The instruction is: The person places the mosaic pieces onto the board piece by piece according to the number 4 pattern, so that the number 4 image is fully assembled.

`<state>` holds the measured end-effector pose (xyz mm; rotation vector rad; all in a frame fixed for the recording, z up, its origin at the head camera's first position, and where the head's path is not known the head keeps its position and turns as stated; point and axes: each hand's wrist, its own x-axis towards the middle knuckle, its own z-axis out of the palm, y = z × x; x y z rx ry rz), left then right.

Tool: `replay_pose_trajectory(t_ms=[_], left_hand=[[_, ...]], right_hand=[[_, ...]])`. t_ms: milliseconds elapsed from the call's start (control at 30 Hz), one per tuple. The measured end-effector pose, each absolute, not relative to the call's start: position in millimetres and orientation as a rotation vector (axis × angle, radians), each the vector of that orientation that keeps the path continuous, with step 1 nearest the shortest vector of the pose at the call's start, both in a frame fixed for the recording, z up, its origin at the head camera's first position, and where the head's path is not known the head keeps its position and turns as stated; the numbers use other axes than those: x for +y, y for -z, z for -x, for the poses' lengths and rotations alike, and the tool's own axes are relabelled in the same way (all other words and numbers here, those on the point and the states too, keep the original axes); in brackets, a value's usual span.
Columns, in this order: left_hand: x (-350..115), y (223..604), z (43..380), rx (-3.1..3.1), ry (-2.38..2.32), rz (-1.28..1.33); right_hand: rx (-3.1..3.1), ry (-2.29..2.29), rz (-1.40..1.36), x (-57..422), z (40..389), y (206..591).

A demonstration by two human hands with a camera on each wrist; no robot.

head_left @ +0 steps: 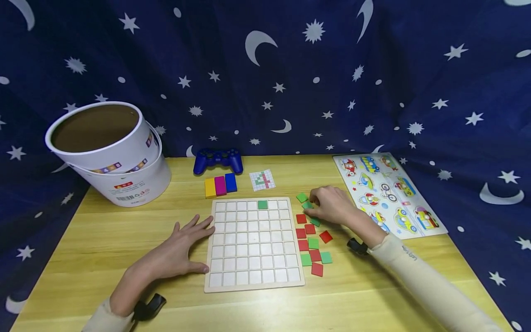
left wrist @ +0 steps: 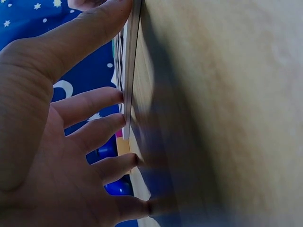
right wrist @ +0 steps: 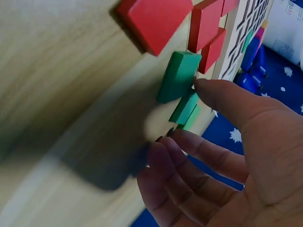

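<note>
A white gridded board (head_left: 255, 237) in a pale wooden frame lies flat, with one green tile (head_left: 262, 204) in its top row. My left hand (head_left: 176, 251) is spread at the board's left edge, its thumb and some fingertips touching the frame. Right of the board, my right hand (head_left: 332, 205) reaches down among loose tiles. In the right wrist view its thumb and index finger lie apart on either side of a green tile (right wrist: 184, 108), which rests on the table. Another green tile (right wrist: 180, 77) and several red tiles (right wrist: 154, 21) lie close by.
A small pattern card (head_left: 262, 180) lies behind the board, near yellow, magenta and blue blocks (head_left: 220, 185) and a blue game controller (head_left: 218, 160). A white bucket (head_left: 137, 184) stands at the back left. At the right lies a picture puzzle board (head_left: 387, 196).
</note>
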<state>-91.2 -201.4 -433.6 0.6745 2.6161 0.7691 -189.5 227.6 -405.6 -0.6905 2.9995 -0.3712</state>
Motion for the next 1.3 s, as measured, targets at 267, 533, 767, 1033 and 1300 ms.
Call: replay_pose_trajectory(t_ms=[267, 533, 767, 1033, 1300], left_hand=[[-200.4, 433.5, 91.1, 2.618, -0.762, -0.688], [-203.6, 433.1, 91.9, 2.637, -0.755, -0.711], [-202.4, 432.5, 92.4, 2.621, -0.759, -0.702], [-201.7, 434.4, 93.6, 2.62, -0.775, -0.713], [-204.2, 435.0, 92.8, 2.618, -0.792, -0.71]], right_hand=[[2.977, 0.404, 0.679, 224.5, 188.1, 406.3], [3.008, 0.499, 0.757, 209.1, 184.0, 397.4], [2.978, 0.588, 0.888, 185.4, 181.0, 394.8], [2.915, 0.625, 0.994, 155.7, 178.2, 397.2], [2.845, 0.606, 1.062, 129.4, 177.1, 401.3]])
